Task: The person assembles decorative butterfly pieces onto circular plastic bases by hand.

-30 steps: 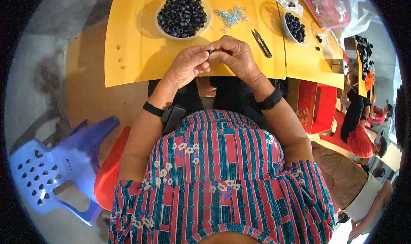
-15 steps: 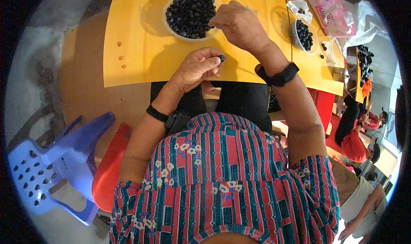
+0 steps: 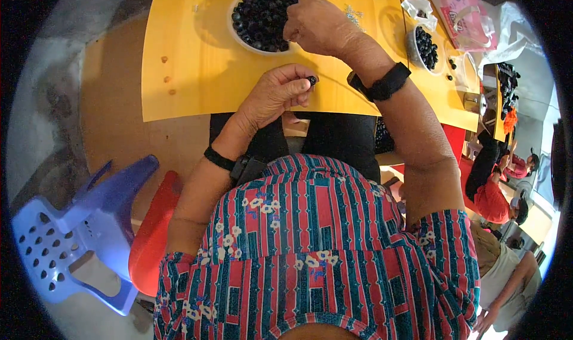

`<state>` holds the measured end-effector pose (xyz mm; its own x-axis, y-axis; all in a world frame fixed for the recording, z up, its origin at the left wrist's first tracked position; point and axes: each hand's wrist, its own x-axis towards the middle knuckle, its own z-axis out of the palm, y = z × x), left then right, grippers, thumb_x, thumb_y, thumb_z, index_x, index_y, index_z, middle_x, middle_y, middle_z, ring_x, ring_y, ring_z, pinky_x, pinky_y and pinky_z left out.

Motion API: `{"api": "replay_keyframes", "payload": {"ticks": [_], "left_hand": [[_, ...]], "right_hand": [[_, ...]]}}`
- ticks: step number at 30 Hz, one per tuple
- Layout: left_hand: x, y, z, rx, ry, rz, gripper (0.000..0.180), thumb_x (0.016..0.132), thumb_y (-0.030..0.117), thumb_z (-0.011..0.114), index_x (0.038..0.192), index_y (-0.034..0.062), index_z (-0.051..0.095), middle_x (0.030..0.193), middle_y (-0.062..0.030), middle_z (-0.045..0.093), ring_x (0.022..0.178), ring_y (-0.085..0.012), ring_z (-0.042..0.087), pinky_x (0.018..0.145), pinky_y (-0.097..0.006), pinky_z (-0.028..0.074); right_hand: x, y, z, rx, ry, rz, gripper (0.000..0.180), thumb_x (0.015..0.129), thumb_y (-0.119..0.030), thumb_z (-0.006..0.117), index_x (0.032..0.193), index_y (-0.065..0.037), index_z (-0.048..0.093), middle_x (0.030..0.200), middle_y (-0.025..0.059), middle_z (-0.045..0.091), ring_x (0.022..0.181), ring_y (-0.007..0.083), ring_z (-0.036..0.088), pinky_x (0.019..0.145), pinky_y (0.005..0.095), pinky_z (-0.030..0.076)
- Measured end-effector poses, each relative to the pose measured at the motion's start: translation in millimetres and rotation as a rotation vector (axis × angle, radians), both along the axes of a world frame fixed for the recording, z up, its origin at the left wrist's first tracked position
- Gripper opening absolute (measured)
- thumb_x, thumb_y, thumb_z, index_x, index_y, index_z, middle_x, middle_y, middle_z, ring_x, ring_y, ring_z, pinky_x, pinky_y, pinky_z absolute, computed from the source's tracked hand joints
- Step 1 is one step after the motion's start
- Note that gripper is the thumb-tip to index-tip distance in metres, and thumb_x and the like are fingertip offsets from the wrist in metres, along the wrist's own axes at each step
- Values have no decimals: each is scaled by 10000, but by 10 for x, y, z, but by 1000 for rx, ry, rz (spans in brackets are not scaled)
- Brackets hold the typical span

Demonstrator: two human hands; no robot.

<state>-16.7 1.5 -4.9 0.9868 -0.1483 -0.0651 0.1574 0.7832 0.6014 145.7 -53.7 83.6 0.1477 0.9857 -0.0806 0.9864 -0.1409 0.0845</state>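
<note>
My left hand is above the near part of the yellow table, pinching a small round black part between thumb and forefinger. Farther off, a round whitish bowl holds a heap of small black ring-shaped parts. My right hand hangs at the bowl's right rim with its fingers curled down and closed. What its fingertips hold, if anything, is hidden. Just right of that hand lies a scatter of tiny shiny pieces.
Another bowl of black parts stands on the right, near a pink bag and clear plastic. Blue and red plastic chairs are at left. Other people sit at far right.
My right hand has shifted slightly left and nearer to me along the bowl's rim, uncovering more of the shiny pieces. My left hand has barely moved and keeps the black part.
</note>
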Motion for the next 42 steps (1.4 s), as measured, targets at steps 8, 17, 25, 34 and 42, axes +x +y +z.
{"api": "replay_keyframes", "payload": {"ticks": [8, 17, 25, 34, 42], "left_hand": [[-19, -1, 33, -26, 40, -10, 179, 873, 128, 579, 1019, 26, 564, 767, 24, 517, 667, -67, 507, 619, -189, 460], [-18, -30, 66, -26, 61, 4, 180, 869, 136, 587, 1012, 30, 562, 775, 20, 524, 676, -66, 515, 628, -193, 468], [3, -41, 52, -52, 18, -21, 173, 867, 129, 586, 1005, 27, 563, 773, 20, 519, 675, -70, 505, 626, -190, 459], [-1, -46, 21, -28, 4, -4, 169, 868, 132, 586, 1002, 30, 566, 799, 23, 523, 690, -65, 506, 630, -192, 459], [29, -47, -14, -50, -23, -5, 179, 866, 142, 590, 1010, 37, 568, 823, 26, 529, 700, -69, 519, 654, -195, 469]], "right_hand": [[73, 49, -39, -47, 208, -77, 120, 658, -115, 632, 714, -199, 695, 708, 86, 585, 765, 287, 588, 667, 388, 483], [27, 60, 4, -94, 175, -9, 87, 665, -159, 641, 719, -202, 693, 719, 97, 591, 765, 295, 591, 679, 375, 490], [86, 16, 133, -87, 5, -20, 65, 664, -137, 612, 661, -162, 673, 722, 92, 601, 716, 292, 600, 645, 380, 485], [96, -131, 87, 106, 227, -16, 96, 635, -100, 641, 712, -141, 679, 732, 97, 599, 725, 283, 598, 647, 374, 482], [-46, -128, -23, 56, 430, -70, 226, 657, -90, 639, 880, -98, 673, 739, 94, 594, 731, 256, 606, 666, 343, 489]]}}
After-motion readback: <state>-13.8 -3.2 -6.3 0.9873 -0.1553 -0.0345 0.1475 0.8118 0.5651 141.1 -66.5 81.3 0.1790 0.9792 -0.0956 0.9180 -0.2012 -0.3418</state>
